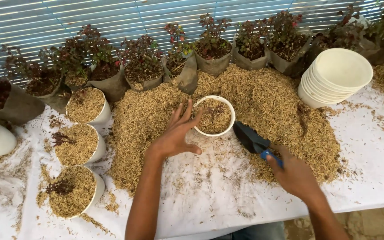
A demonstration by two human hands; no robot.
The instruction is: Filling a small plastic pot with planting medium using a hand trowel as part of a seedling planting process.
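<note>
White cloth (370, 151) covers the table, with a big heap of rice husk (267, 106) on it. Left hand (176, 133) rests with fingers spread wide against the white pot (214, 115) full of husk. Right hand (294, 171) grips the dark scoop (250, 138) by its blue handle, beside that pot.

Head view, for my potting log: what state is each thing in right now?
Centre pot: upright, filled with husk, left hand against its rim.
Scoop: held by right hand, blade on the husk pile.
Three pots at left: filled, each with a small plant.
Stack of pots: empty, nested, tilted.
Bagged plants: upright in a row.
</note>
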